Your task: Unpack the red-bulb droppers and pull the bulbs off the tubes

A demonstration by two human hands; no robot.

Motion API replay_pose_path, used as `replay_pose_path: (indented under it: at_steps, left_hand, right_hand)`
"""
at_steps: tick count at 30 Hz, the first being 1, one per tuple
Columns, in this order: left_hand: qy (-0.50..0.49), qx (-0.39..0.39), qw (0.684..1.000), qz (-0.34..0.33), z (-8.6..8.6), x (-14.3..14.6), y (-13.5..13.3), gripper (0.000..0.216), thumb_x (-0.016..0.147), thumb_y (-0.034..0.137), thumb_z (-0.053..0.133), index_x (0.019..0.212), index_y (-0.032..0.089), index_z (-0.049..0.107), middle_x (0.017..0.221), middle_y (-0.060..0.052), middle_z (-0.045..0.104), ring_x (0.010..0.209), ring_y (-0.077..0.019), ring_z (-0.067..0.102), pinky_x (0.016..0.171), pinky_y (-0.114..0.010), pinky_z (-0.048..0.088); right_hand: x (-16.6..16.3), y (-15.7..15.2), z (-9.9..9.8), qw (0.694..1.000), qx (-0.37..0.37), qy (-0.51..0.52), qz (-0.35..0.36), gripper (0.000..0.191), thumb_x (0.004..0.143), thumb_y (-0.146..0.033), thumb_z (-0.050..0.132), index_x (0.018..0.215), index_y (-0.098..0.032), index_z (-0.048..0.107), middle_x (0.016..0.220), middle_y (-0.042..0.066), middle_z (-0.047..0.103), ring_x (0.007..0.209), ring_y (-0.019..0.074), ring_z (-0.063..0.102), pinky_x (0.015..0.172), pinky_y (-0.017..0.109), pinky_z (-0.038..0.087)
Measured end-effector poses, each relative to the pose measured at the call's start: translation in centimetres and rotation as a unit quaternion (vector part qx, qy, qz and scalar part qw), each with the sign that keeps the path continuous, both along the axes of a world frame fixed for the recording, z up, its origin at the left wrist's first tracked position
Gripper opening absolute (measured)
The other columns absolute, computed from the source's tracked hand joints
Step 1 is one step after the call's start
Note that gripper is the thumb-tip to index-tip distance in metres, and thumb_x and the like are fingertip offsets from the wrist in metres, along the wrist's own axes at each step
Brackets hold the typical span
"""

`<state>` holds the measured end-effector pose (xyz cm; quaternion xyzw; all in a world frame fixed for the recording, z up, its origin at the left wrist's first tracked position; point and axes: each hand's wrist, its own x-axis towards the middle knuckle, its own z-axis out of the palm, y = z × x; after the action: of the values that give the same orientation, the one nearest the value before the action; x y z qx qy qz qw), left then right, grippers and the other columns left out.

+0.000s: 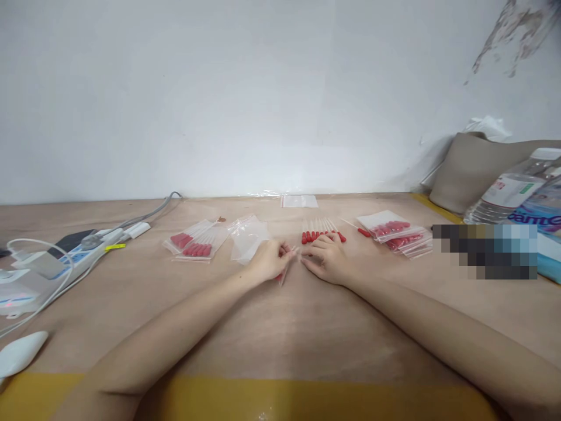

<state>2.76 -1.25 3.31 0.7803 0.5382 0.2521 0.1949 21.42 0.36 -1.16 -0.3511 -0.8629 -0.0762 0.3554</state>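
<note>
Head view: the left hand pinches a clear bag with something red inside, just below its fingertips; likely light, limp and slippery, best held by its edge. The right hand curls beside it, grip unclear. Beyond those fingers, red-ended sticks look light; best taken by their red ends. Farther right, a bottle's label is illegible; blue packaging partly reads "amte".

Legible lettering: large, dark blue-violet print on the blue plastic package, at three o'clock; the letters “amt” can be made out, the full word being uncertain. Just beside it, also toward three o'clock, the white label of the clear plastic bottle bears red characters and a green mark, too small to read.
</note>
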Motion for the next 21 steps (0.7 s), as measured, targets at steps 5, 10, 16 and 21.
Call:
replay_pose_path:
  at_steps: [5, 10, 16, 21]
  left_hand:
    - [0.036, 0.027, 0.998, -0.034, -0.8, -0.5, -0.5, 0.02, 0.068, 0.037, 0.061, 0.066, 0.018, 0.057, 0.066, -0.002, 0.058, 0.062, -0.0152, 0.055, 0.056, -0.025, 0.041]
    - [0.029, 0.027, 0.999, -0.026, -0.8, -1.1, -1.0, 0.012, 0.07, 0.025, 0.055, 0.061, 0.018, 0.06, 0.076, -0.004, 0.058, 0.07, -0.0149, 0.056, 0.063, -0.025, 0.044]
    - [-0.048, -0.097, 0.991, -0.08, -1.3, -1.5, 1.2, 0.012, 0.065, 0.024, 0.062, 0.055, 0.017, 0.065, 0.066, -0.001, 0.058, 0.062, -0.0125, 0.056, 0.059, -0.023, 0.045]
    - [-0.128, -0.134, 0.979, -0.086, -1.8, -1.6, 1.6, 0.011, 0.058, 0.026, 0.071, 0.053, 0.016, 0.066, 0.068, -0.002, 0.058, 0.073, -0.0165, 0.06, 0.064, -0.025, 0.047]
  right_hand:
    - [0.5, -0.3, -0.1, 1.0, -0.011, 0.008, 0.008, 0.013, 0.078, -0.029, 0.055, 0.082, -0.021, 0.064, 0.073, 0.002, 0.064, 0.074, 0.0152, 0.051, 0.076, 0.033, 0.028]
    - [0.5, -0.3, -0.1, 1.0, 0.005, 0.007, 0.025, 0.014, 0.079, -0.028, 0.053, 0.085, -0.021, 0.064, 0.074, 0.002, 0.063, 0.077, 0.0152, 0.051, 0.076, 0.033, 0.03]
    - [0.0, -0.1, 0.3, 0.992, 0.079, -0.049, 0.086, 0.018, 0.082, -0.025, 0.05, 0.094, -0.022, 0.063, 0.083, 0.004, 0.062, 0.079, 0.0155, 0.051, 0.074, 0.031, 0.032]
    - [-0.9, 0.2, 0.0, 0.987, 0.098, -0.051, 0.118, 0.019, 0.085, -0.023, 0.048, 0.094, -0.025, 0.064, 0.088, 0.003, 0.06, 0.079, 0.0139, 0.049, 0.072, 0.03, 0.033]
